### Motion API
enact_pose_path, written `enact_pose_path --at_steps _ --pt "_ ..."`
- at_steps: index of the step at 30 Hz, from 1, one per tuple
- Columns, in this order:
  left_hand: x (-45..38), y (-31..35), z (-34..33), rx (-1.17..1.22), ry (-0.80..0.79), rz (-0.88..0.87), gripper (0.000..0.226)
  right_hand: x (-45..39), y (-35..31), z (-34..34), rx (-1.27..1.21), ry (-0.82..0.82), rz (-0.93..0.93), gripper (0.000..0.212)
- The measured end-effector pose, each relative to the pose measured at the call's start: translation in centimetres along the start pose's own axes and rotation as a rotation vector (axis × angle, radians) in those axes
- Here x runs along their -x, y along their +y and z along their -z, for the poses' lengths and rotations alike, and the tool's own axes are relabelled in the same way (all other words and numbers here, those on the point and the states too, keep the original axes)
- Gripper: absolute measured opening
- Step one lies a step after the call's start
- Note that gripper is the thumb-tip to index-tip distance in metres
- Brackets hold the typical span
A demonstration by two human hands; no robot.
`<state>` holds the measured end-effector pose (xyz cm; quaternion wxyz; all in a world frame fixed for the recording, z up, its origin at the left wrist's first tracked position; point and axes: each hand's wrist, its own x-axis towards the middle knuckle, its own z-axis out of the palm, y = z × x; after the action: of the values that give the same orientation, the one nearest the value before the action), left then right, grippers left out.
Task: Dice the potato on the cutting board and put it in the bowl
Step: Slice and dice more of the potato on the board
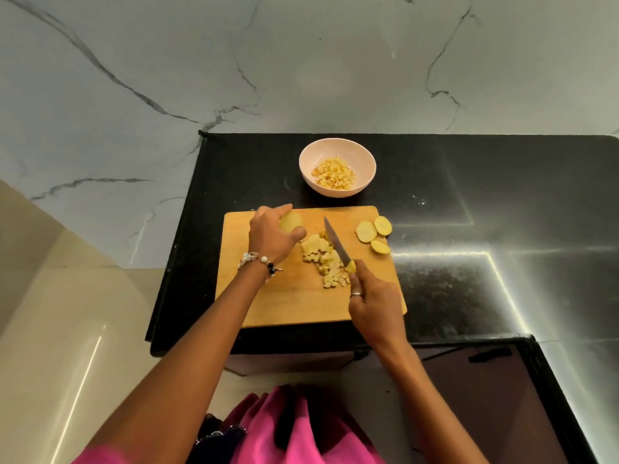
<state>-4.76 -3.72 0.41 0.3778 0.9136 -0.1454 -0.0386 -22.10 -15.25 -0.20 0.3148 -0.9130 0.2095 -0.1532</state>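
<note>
1. The left hand (272, 235) curls over a potato piece (290, 222) near the far left corner of the cutting board (288, 303), fingers and thumb wrapped round it, apparently keeping the uncut portion clear of the blade.

2. The right hand (375, 304) grasps the yellow-handled knife (337, 244), its fist closed round the handle; the blade points away from the person across the board, its tip raised toward the far edge and well apart from the left hand's fingers.

3. Between the two hands lies a heap of diced potato (323, 261), with some larger chunks on its far side that look only partly cut, which suggests dicing is mid-way and the pile waits to be moved.

4. Three potato slices (373, 232) sit together at the board's far right corner, set aside out of the knife's path and likely next for cutting.

5. The pale bowl (360, 152) stands just beyond the board's far edge on the black countertop (469, 182), already holding a layer of cubes; its nearness would make for a short transfer.

6. A marble-patterned wall (167, 61) rises behind the counter, and pink clothing (294, 430) shows at the bottom of the view.
</note>
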Motion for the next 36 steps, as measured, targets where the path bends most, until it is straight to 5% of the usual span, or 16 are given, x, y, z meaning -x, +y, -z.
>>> enact_pose_path --at_steps 4,13,24,36 --pt "2.6 -3.2 0.9 -0.076 0.021 0.067 0.064 1.9 -2.4 -3.9 0.183 -0.091 0.166 0.039" --pt "5.0 -5.1 0.6 -0.105 0.011 -0.015 0.062 2.7 -3.7 -6.7 0.451 -0.064 0.141 0.051" --pt "5.5 -4.9 -0.4 -0.099 -0.055 -0.058 0.063 1.7 -2.1 -6.0 0.428 -0.04 -0.044 0.04" --pt "4.3 -5.9 0.6 -0.124 -0.225 -0.156 0.074 3.1 -4.4 -6.9 0.314 -0.049 0.077 0.038"
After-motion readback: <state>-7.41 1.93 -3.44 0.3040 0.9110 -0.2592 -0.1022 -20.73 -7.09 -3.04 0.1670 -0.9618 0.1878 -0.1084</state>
